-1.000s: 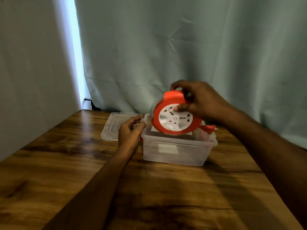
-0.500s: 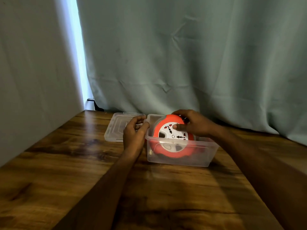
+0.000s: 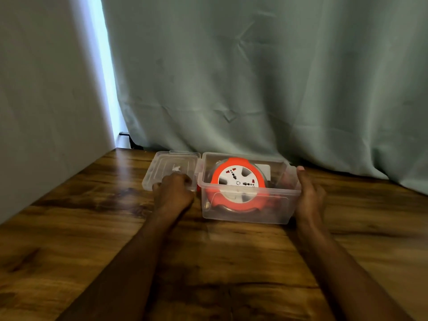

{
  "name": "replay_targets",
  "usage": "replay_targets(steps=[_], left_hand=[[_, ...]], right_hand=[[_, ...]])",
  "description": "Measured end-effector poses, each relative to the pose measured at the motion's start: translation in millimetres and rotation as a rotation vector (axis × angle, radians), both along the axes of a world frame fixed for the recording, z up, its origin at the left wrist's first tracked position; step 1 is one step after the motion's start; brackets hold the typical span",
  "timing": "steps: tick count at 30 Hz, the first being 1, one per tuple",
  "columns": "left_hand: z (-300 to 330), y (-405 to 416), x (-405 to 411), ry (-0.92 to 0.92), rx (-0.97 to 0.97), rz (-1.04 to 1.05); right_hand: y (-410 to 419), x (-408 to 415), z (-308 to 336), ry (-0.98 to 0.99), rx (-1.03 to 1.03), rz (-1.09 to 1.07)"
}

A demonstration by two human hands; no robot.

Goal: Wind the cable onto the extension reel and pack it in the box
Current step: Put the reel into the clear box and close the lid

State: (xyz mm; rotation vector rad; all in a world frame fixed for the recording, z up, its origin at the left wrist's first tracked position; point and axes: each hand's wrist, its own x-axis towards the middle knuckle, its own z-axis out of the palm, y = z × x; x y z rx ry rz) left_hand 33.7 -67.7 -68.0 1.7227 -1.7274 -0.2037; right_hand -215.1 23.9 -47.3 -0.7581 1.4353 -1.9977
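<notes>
The orange extension reel (image 3: 238, 180), with its white socket face up, lies inside the clear plastic box (image 3: 245, 218) at the back of the wooden table. Its cable looks wound in; dark parts show dimly at the box's right end. The box's clear lid (image 3: 166, 163) lies flat on the table just left of the box. My left hand (image 3: 173, 192) rests on the lid's near right corner with fingers curled over it. My right hand (image 3: 309, 193) presses against the box's right end, thumb on the rim.
The wooden table (image 3: 208, 262) runs toward me from the box. A green curtain (image 3: 254, 77) hangs right behind the box, and a pale wall (image 3: 46, 89) borders the table's left side.
The reel went down from above the box into it, and my right hand let it go and moved to the box's right end. My left hand shifted from the box's left rim onto the lid.
</notes>
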Motion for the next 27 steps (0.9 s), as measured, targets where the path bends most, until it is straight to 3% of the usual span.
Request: replay_targets(steps=[7, 12, 14, 16, 19, 21, 23, 27], left_hand=[[2, -2, 13, -0.182, -0.028, 0.002], [40, 4, 33, -0.057, -0.444, -0.029], [67, 14, 38, 0.101, -0.615, -0.012], [97, 35, 36, 0.404, -0.761, -0.013], [140, 62, 23, 0.765, -0.895, -0.167], [157, 62, 5, 0.947, -0.745, -0.244], [158, 51, -17, 1.073, -0.449, -0.323], [138, 22, -39, 1.087, 0.052, -0.281]], right_hand=[[0, 7, -11, 0.102, -0.014, -0.020], [-4, 4, -15, 0.170, -0.007, -0.077], [-5, 5, -17, 0.188, -0.016, -0.064], [-3, 6, -18, 0.193, -0.045, -0.023], [-2, 9, -18, 0.214, -0.078, 0.033], [-1, 8, -20, 0.231, -0.093, 0.022], [1, 8, -20, 0.267, -0.125, -0.018], [7, 5, -17, 0.277, -0.196, -0.084]])
